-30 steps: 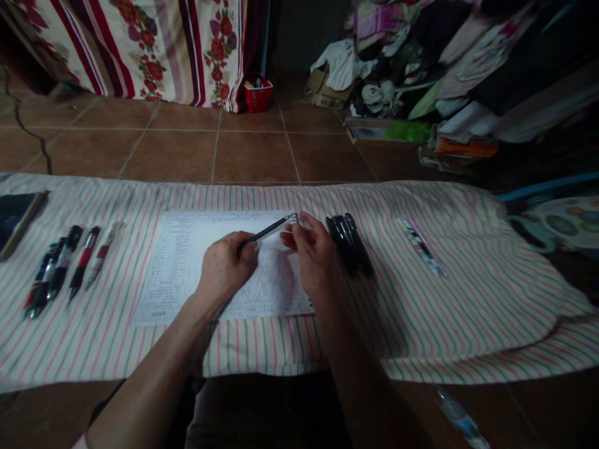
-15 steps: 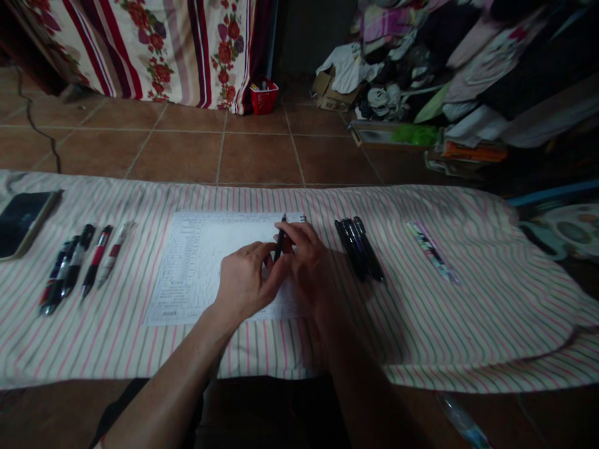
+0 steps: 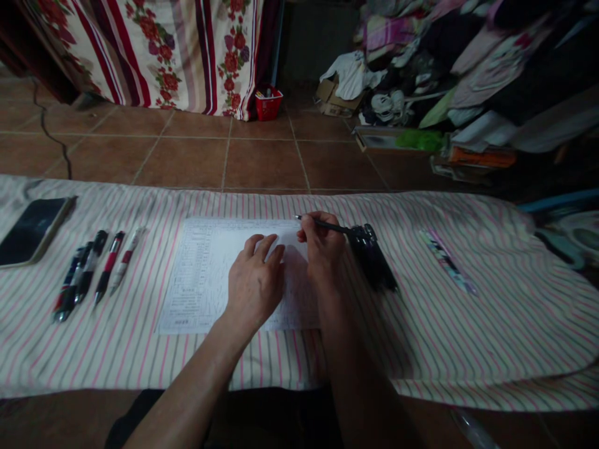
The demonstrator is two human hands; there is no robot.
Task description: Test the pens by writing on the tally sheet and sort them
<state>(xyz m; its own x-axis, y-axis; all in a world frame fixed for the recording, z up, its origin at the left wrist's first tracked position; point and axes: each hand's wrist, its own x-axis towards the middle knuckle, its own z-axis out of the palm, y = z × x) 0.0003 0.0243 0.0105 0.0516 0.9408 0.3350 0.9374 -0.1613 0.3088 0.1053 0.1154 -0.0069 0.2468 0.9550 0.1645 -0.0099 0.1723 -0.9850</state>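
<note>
Head view: right hand [image 3: 322, 249] grips a black pen [image 3: 325, 225].

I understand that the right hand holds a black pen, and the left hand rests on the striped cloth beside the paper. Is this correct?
Not quite. The head view shows the left hand resting on the printed paper form, not on the striped cloth beside it. The right hand does hold the black pen.
</note>
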